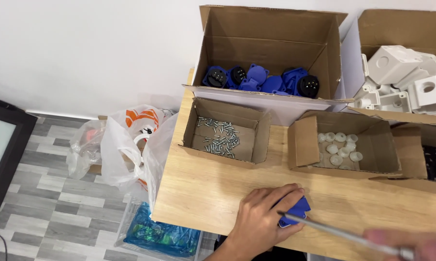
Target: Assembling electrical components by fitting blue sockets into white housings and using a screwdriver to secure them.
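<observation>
My left hand [262, 216] presses down on a blue plastic socket part [297, 209] lying on the wooden table [203, 193] near its front edge. My right hand [411, 244], blurred at the bottom right corner, grips a screwdriver [339, 233] whose thin metal shaft reaches left, its tip at the blue part. Most of the blue part is hidden under my left fingers.
Behind stand open cardboard boxes: one with screws [220, 135], one with white round caps [339, 145], a large one with blue socket parts [261, 79], one with white housings [406, 77]. Plastic bags [126, 145] and a blue packet [160, 234] lie on the floor at left.
</observation>
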